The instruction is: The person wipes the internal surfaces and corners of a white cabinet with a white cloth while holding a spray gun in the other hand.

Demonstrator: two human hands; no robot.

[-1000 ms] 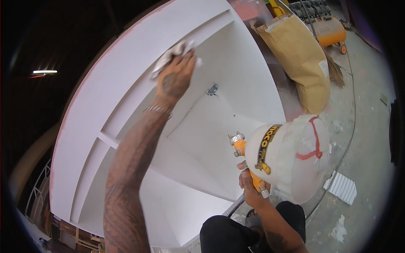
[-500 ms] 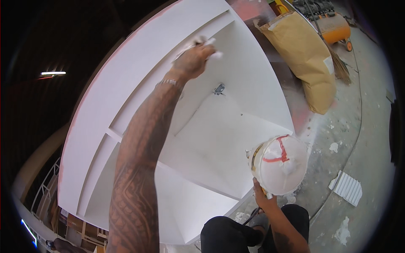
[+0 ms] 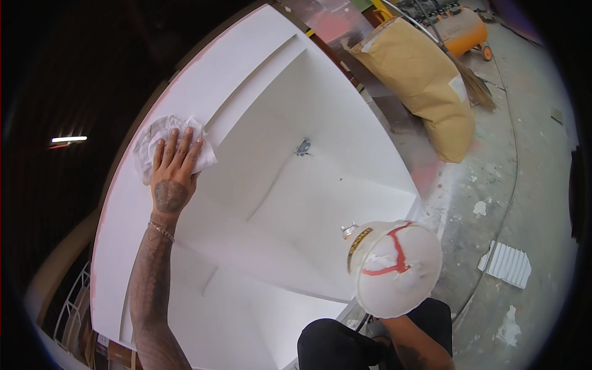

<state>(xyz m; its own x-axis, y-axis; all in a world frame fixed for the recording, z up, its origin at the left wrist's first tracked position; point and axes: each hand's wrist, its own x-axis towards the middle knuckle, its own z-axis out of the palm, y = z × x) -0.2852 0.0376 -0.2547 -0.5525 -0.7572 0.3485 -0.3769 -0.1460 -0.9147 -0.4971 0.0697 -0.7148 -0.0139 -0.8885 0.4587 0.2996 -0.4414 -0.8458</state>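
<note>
My left hand (image 3: 174,168) presses a crumpled white rag (image 3: 148,145) onto the broad front face of a white-painted cabinet (image 3: 246,61). Its fingers stretch over the rag, and folds of cloth bulge out around them. At the lower right a paint spray gun with a white cup (image 3: 410,265) is held up, red streaks across the cup's top. The gun's metal nozzle (image 3: 349,230) points left toward the cabinet's inside. My right hand is hidden below the cup; only the right forearm (image 3: 413,342) shows.
Inside the cabinet a small metal fitting (image 3: 303,147) sits on the wall. Beyond it lean a brown paper sack (image 3: 425,86) and a broom (image 3: 478,86), near an orange air compressor (image 3: 464,31). A hose (image 3: 510,185) crosses the stained floor beside a white corrugated piece (image 3: 505,265).
My left hand has come down and left with the rag, from the upper ledge to the front face. The spray gun has dropped slightly and tilted, and its cup now covers my right hand.
</note>
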